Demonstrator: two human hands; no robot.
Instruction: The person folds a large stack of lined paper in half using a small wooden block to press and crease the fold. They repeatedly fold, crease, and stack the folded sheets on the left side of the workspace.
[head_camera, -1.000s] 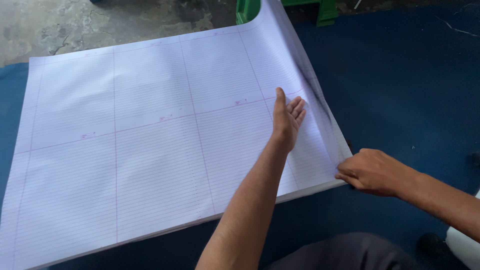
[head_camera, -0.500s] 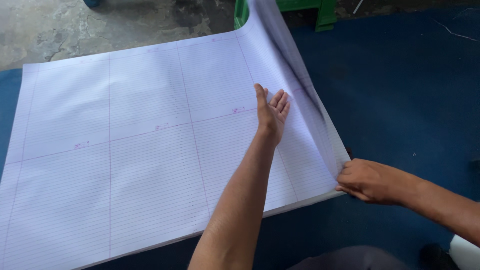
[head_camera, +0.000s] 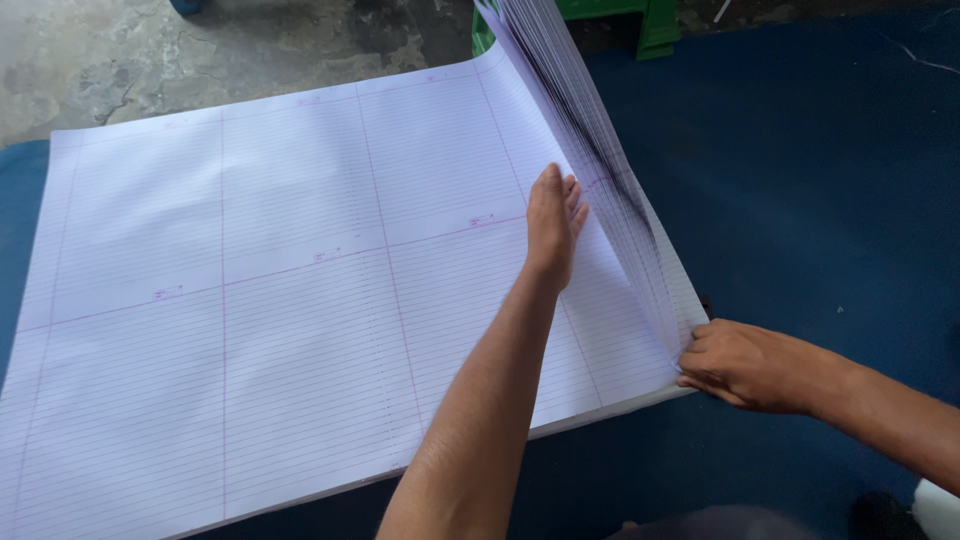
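— What is spread out there?

— A thick stack of very large ruled paper sheets, white with fine pale lines and thin pink lines that split each sheet into panels. It lies flat on a dark blue mat that looks like felt or carpet, and it fills most of the left and middle of the view.

— And the hands?

— The left hand lies flat on the top sheet near the stack's right side, fingers straight, close together and pointing away from the person, the palm pressing on the paper. The right hand is at the near right corner, fingers curled narrow around the edges of many sheets.

— Are those sheets flat?

— No. They rise from that corner in a curved fan, the thin edges showing as fine streaks, darker in the middle, running up to the top of the view.

— Anything beyond the mat?

— Rough grey concrete floor at the top left, and part of something green, hard and plastic-looking, behind the lifted sheets.
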